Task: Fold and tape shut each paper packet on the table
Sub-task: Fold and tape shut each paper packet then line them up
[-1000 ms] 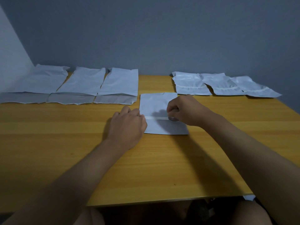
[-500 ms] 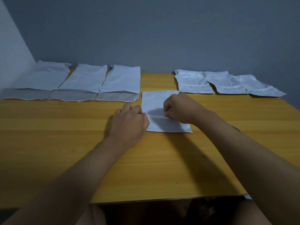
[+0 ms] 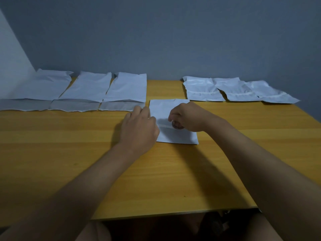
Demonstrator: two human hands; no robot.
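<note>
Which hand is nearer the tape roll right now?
Right. The right hand holds the tape roll on the centre packet. The left hand rests at the packet's left edge, on the end of the tape strip, apart from the roll.

Your right hand (image 3: 188, 117) has slid back out along the tape strip (image 3: 164, 125) since half a second ago, when it sat close in beside your left; the tape roll (image 3: 176, 124), hidden under your curled fingers then, now shows beneath them again, much as it did a second ago; the laid strip between your two hands reads longer than it did half a second ago; your left hand (image 3: 139, 131) has shifted slightly over the near-left edge of the folded packet (image 3: 166, 108), its fingers reaching a little further forward along that edge than before.
</note>
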